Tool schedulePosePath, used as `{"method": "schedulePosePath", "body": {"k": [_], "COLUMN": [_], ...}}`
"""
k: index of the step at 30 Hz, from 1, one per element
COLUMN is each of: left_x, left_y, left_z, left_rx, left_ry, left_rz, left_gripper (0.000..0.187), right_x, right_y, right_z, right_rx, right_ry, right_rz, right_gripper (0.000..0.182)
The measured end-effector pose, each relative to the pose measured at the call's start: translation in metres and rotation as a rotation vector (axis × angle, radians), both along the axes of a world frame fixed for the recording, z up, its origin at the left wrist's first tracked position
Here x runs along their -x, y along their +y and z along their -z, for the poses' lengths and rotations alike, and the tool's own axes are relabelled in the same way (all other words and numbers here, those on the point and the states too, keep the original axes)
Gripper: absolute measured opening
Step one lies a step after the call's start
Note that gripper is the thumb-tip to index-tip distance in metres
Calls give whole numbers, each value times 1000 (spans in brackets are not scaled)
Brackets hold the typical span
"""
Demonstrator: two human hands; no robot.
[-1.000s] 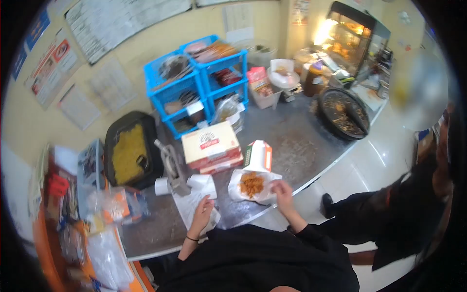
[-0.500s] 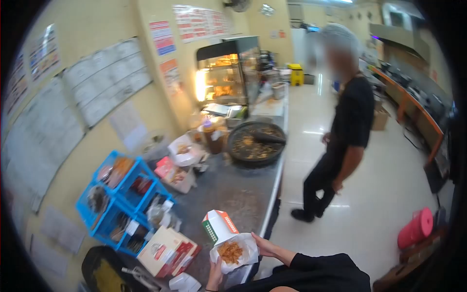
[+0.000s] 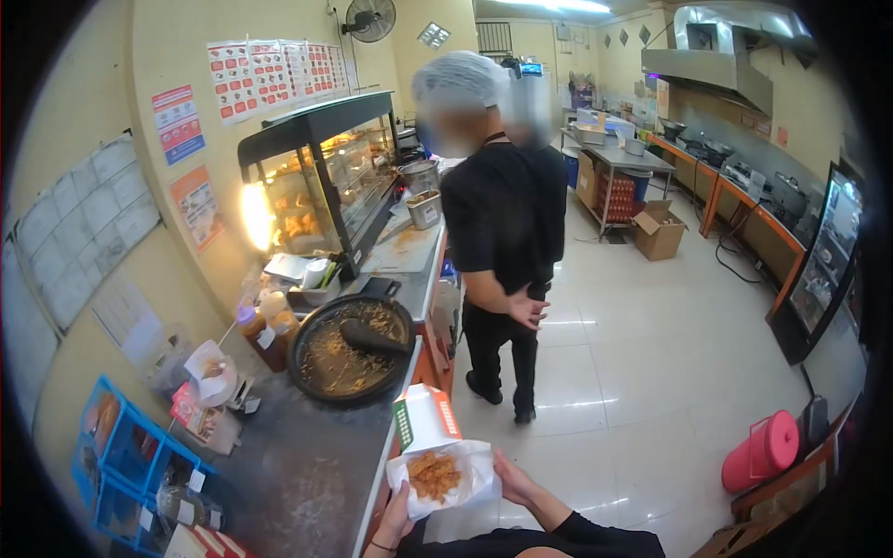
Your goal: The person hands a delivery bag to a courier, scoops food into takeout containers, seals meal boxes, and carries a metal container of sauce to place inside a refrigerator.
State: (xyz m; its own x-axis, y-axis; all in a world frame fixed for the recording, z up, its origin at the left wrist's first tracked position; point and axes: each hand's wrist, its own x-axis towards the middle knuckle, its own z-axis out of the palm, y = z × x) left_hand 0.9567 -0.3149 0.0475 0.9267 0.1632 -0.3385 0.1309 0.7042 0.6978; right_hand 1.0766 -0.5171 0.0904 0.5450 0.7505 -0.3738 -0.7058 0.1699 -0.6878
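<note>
An open takeaway box (image 3: pixel 430 417), white with green and orange print, is held low in front of me. Fried food (image 3: pixel 433 476) lies in it on white paper (image 3: pixel 479 465). My left hand (image 3: pixel 394 521) grips the box's near left side, and my right hand (image 3: pixel 516 482) holds its right side. Just beyond the box, on the counter (image 3: pixel 298 465), stands a round black pan (image 3: pixel 349 349) with brown crumbs and a dark tool inside.
A person (image 3: pixel 502 205) in black with a hairnet stands beyond the counter's right edge. A lit food warmer (image 3: pixel 321 177), sauce bottles (image 3: pixel 260 337) and blue baskets (image 3: pixel 126 456) line the left. A pink bucket (image 3: pixel 761 451) is at the right.
My view has swung right and come closer to the warmer and pan. The person has turned away, one hand now behind their back. Both my hands still hold the box.
</note>
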Motion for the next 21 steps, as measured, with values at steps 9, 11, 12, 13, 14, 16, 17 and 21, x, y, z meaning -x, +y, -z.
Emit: {"method": "schedulePosePath", "body": {"k": [9,11,12,13,14,16,17,21], "left_x": [-135,-162,-173,-187,-203,-235,-254,-322], "left_y": [-17,16,28,42,59,103,119,167], "left_z": [-76,-69,-80,-88,-92,-78,-84,-91], "left_rx": [94,63,25,21,20,-48,-61,-140], "left_ry": [-99,-186,-199,-207,-209,-203,-231,-260], "left_rz": [-131,-200,-253,-320,-387,-475,-500,-572], "left_gripper": [52,51,51,50,50,50,50,53], "right_x": [-176,-222,-249,-280,-310,-354,-367,-383], "right_y": [-10,9,16,21,24,10,-16,-147], "right_z": [-26,-25,-10,18,53,139,196,333], "right_rx": [-187,-149,-141,-138,-134,99,329,1261], "right_ry": [-38,-136,-92,-49,1,74,37,-658], "right_rz": [-136,-79,-45,-9,27,109,86,-581], "right_gripper": [62,61,60,60,60,57,55,45]}}
